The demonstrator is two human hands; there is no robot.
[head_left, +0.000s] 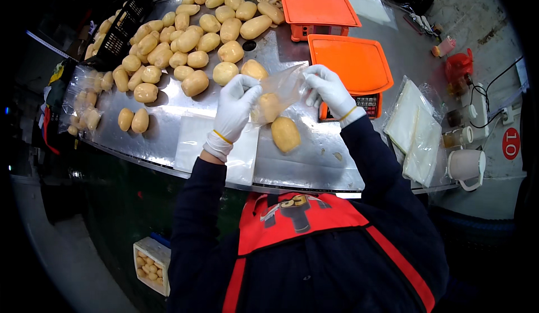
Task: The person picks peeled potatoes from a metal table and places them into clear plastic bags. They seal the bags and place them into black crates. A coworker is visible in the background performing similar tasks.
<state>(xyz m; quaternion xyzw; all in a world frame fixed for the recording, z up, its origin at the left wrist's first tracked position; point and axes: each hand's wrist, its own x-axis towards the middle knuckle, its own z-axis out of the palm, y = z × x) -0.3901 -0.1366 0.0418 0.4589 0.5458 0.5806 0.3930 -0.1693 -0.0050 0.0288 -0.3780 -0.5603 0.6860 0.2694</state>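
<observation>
Both my hands wear white gloves and hold a clear plastic bag (283,88) between them above the steel table (314,167). My left hand (236,108) grips the bag's left edge, my right hand (328,91) its right edge. One peeled yellow potato (269,107) sits inside the bag. Another potato (286,134) lies loose on the table just below the bag. A big heap of potatoes (191,37) covers the table's far left.
Two orange scales (349,66) stand at the right and far side. A flat stack of clear bags (193,144) lies under my left wrist, more bags (418,130) at the right. A white jug (466,166), a black crate (120,29) and filled bags (84,110) surround the table.
</observation>
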